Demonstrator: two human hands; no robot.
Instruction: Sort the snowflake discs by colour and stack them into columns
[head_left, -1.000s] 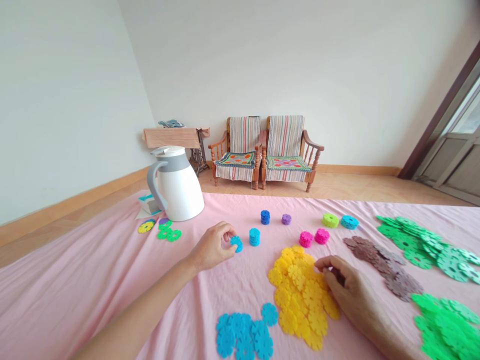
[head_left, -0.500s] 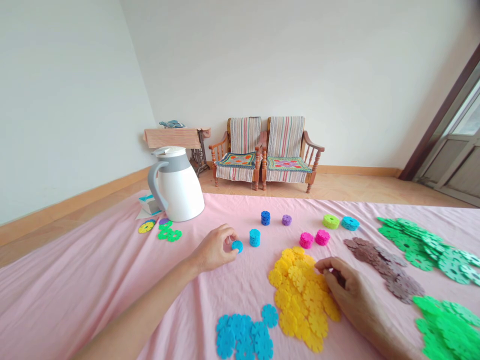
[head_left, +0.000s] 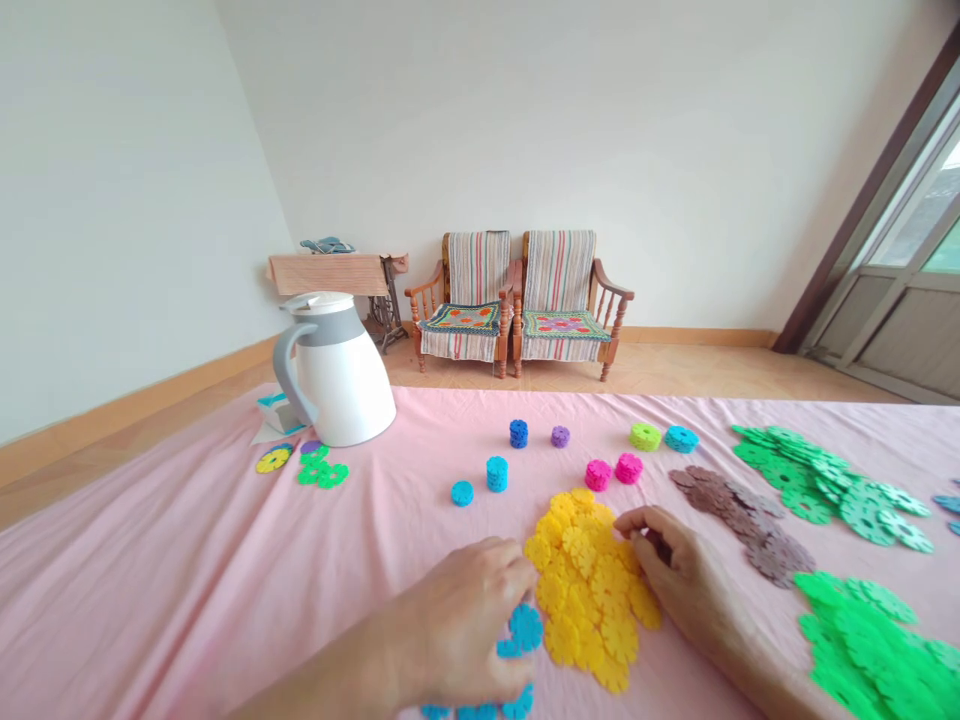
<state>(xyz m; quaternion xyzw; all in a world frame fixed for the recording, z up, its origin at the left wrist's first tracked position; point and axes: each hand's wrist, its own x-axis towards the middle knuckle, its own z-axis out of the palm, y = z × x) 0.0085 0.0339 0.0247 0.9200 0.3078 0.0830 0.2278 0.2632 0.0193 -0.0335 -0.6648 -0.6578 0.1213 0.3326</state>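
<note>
My left hand (head_left: 476,620) is over the pile of light blue flower-shaped plastic discs (head_left: 517,700), hiding much of it. Its thumb and fingers are apart, with a light blue disc (head_left: 526,628) showing in the gap between them. My right hand (head_left: 675,560) lies at the right edge of the yellow disc pile (head_left: 592,590). Its fingers are curled and the thumb is pressed to the index finger; what they hold, if anything, is hidden. Ahead of the left hand, a small light blue disc stack (head_left: 462,493) sits beside a taller light blue stack (head_left: 497,474).
Farther back stand small stacks: dark blue (head_left: 518,433), purple (head_left: 560,436), two pink (head_left: 598,475), lime (head_left: 645,436) and blue (head_left: 682,439). Brown discs (head_left: 750,525) and green discs (head_left: 870,640) spread at right. A white jug (head_left: 345,385) stands at left on the pink cloth (head_left: 315,560).
My left hand has set the small light blue stack down beside the taller one and come back toward me over the light blue pile. My right hand stays at the yellow pile.
</note>
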